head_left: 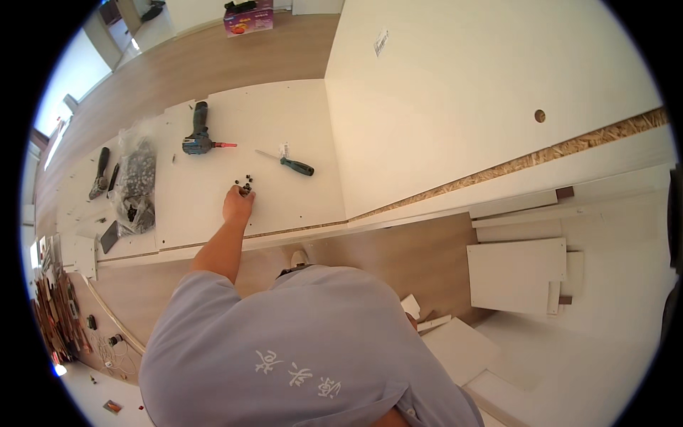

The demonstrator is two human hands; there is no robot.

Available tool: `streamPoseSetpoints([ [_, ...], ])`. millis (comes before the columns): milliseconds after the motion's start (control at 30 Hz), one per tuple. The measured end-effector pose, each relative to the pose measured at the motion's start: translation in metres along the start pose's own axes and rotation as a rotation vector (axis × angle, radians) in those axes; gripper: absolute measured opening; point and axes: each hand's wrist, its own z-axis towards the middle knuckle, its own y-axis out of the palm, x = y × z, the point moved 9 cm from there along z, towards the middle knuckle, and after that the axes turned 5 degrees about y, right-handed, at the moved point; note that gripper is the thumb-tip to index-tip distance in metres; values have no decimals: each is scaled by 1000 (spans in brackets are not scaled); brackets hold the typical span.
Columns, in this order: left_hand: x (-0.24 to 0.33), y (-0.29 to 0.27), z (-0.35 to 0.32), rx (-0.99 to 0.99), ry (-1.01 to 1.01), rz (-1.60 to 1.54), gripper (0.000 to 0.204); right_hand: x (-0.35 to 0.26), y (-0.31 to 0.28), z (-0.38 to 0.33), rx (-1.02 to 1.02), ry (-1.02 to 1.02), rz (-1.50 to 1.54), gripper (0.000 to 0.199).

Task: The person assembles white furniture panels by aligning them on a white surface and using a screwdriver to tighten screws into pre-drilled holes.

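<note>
My left hand (238, 204) reaches forward onto a white panel (284, 107). Its fingers are drawn together around small dark pieces (246, 189), too small to identify, and a few more lie loose just beyond the fingertips. To the right of them rests a screwdriver (296, 166) with a dark green handle, its shaft pointing left. Farther off lies a dark cordless driver (198, 135) with a red bit. My right arm is out of sight behind my grey shirt, and the right hand does not show.
A tall white board (484, 92) stands upright at the right. Left lie a clear plastic bag (136, 178) of small fittings and another power tool (99, 176). White panels (517, 269) are stacked at lower right. A purple box (248, 20) sits on the wooden floor (277, 53).
</note>
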Motion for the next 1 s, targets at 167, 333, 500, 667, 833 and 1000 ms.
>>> streamPoseSetpoints([
  [167, -2, 3, 6, 3, -28, 27, 32, 56, 28, -16, 16, -21, -26, 35],
  [333, -1, 9, -7, -15, 50, -93, 26, 54, 49, -34, -5, 30, 19, 34],
  [500, -1, 62, -37, -282, 184, -407, 20, -35, 35, -32, 11, 29, 100, 33],
  [667, 53, 79, -100, -537, 311, -353, 26, -131, 22, -7, -41, 3, 287, 36],
  [833, 50, 69, -106, -462, 229, -306, 28, -152, 27, 34, -144, -42, 322, 36],
  [1000, 13, 35, -76, -270, 148, -219, 27, -85, 36, 81, -121, -292, -31, 32],
])
